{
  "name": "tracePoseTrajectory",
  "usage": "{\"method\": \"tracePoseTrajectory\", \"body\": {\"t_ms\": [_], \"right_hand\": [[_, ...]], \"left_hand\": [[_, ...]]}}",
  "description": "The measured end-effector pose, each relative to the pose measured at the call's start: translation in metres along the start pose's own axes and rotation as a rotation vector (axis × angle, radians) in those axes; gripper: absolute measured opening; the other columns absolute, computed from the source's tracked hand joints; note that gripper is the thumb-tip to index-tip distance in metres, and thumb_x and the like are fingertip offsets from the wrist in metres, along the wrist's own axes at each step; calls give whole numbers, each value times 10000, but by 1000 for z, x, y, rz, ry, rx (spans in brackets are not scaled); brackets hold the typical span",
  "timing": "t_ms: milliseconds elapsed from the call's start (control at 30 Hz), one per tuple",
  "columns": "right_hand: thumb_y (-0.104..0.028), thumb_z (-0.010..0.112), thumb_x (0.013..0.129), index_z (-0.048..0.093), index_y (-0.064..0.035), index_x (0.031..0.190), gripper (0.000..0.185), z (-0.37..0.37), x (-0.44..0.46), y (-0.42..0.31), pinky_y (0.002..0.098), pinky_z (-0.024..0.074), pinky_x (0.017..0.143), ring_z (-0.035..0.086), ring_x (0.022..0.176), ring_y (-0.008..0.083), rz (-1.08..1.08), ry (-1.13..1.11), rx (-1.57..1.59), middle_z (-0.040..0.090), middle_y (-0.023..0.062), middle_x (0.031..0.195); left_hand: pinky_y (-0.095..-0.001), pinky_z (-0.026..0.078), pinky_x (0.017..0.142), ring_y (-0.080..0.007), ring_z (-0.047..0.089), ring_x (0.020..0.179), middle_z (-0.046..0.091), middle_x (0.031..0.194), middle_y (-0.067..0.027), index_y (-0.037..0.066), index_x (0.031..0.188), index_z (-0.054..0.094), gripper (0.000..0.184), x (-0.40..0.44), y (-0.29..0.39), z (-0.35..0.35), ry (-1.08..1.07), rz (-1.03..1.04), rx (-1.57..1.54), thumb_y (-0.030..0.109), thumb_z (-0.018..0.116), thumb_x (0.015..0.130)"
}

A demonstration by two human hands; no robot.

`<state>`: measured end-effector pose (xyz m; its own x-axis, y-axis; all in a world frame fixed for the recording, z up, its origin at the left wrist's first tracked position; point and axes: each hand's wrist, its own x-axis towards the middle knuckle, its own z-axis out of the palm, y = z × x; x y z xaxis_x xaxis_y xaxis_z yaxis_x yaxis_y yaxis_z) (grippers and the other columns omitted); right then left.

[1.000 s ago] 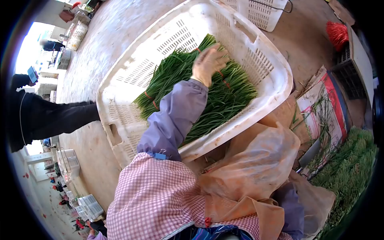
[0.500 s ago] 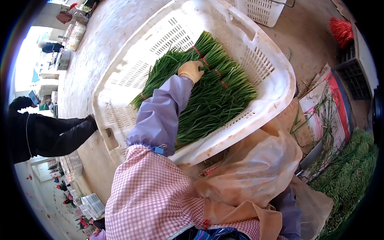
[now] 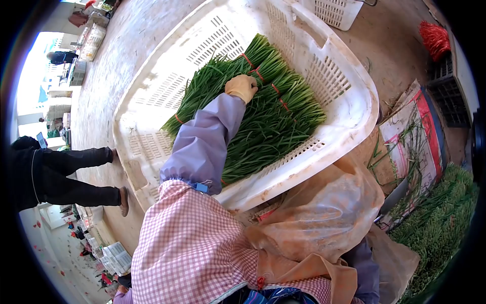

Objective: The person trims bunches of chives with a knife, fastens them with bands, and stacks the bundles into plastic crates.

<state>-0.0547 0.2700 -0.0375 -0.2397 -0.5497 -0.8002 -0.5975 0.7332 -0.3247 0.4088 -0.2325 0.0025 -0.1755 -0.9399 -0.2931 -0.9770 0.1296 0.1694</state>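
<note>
My left hand [image 3: 242, 88], in a tan glove, lies on top of the banded garlic chives with its fingers curled closed around the stems of one bundle [image 3: 266, 96]. Its fingertips are partly hidden. Several bundles, tied with red bands, lie side by side in a white plastic crate [image 3: 349, 126], cut ends toward the upper right and leafy tips toward the lower left. A purple sleeve [image 3: 367, 266] shows at the lower right, partly behind a clear, dirt-stained plastic apron [image 3: 324, 213]. My right hand does not show.
Loose green stalks [image 3: 440, 228] are heaped at the lower right, beside a printed sack [image 3: 405, 131] with scattered leaves. Red bands [image 3: 434, 40] hang near a dark crate [image 3: 448, 96]. Another white crate [image 3: 331, 12] stands beyond. A person in dark clothes [image 3: 71, 175] stands left of my crate.
The person at the left has shifted stance, and both legs now show apart. My left hand stays nearly where it was on the chives; the view has shifted slightly.
</note>
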Motion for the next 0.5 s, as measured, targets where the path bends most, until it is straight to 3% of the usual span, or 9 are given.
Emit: {"method": "tracePoseTrajectory", "body": {"t_ms": [233, 433, 500], "right_hand": [[-263, 573, 929, 654, -116, 1223, 339, 3, -2, 0, 415, 523, 871, 659, 964, 353, -1, -13, -2, 686, 201, 1067], [-271, 571, 927, 658, -122, 1219, 339, 4, -3, 2, 417, 526, 865, 662, 958, 359, -6, -26, -7, 688, 206, 1061], [-273, 570, 926, 659, -123, 1217, 339, 5, -3, 2, 418, 526, 863, 663, 956, 361, -10, -28, -4, 689, 208, 1059]], "left_hand": [[-415, 520, 730, -328, 669, 834, 709, 901, -131, 112, 923, 736, 169, 3, -4, 11, 120, -36, -135, 219, 672, 807], [-328, 492, 721, -175, 597, 753, 655, 798, -66, 11, 910, 706, 177, 7, -37, 20, 61, -90, -785, 166, 695, 827], [-318, 476, 731, -155, 572, 754, 644, 802, -50, 11, 927, 702, 196, 7, -43, 20, 16, -138, -867, 185, 695, 839]]}}
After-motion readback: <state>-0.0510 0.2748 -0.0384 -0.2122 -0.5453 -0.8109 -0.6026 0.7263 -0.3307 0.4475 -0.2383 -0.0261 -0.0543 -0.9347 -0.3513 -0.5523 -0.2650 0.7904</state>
